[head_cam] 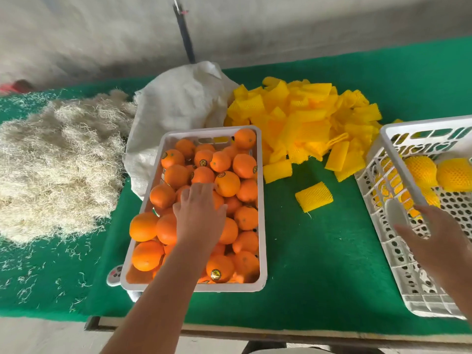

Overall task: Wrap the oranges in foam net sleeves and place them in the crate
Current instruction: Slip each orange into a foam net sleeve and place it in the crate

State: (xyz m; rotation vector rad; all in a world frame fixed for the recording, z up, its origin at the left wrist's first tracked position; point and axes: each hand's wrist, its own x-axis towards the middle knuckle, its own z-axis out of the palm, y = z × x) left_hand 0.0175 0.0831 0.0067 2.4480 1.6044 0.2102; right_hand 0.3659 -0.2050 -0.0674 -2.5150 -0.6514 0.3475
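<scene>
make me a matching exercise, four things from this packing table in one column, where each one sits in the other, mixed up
Things:
1. left hand
2. lone foam sleeve
3. wrapped oranges
4. straw pile

Places:
A. inside the perforated white crate at the right edge
B. on the green cloth, apart from the yellow sleeve heap
C. at the left end of the table
D. over the bare oranges in the middle white crate

Pairs: 1-D, 2-B, 3-A, 4-C
</scene>
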